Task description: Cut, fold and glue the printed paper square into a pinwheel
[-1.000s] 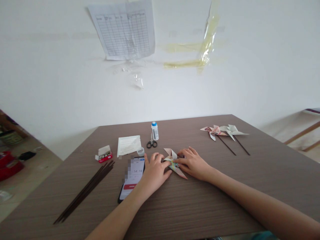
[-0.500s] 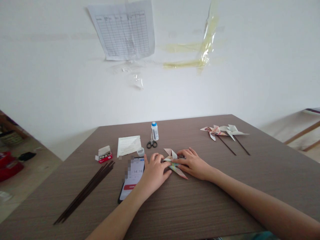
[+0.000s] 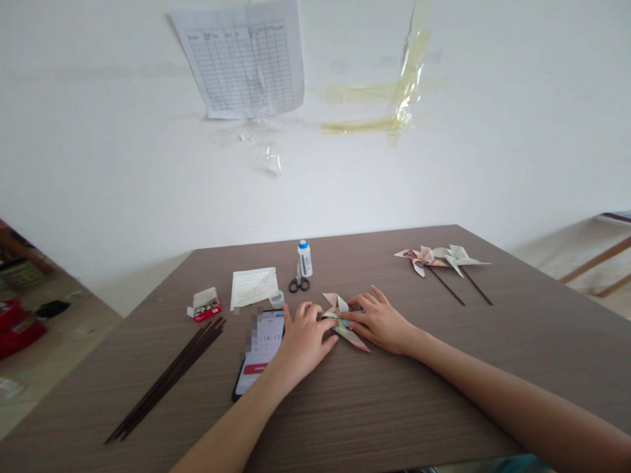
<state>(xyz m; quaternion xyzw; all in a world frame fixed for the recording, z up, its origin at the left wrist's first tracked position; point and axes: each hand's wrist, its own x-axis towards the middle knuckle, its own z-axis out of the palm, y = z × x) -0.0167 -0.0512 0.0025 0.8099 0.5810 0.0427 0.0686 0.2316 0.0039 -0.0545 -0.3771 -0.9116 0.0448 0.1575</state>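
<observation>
Folded paper pinwheel (image 3: 353,338) flat on brown wood-grain table (image 3: 419,407), long blade axis running far-left to near-right, centred between left hand (image 3: 304,341), fingers together and curled against its left edge, and right hand (image 3: 382,325), fingers slightly apart, tips pressing its middle.
</observation>
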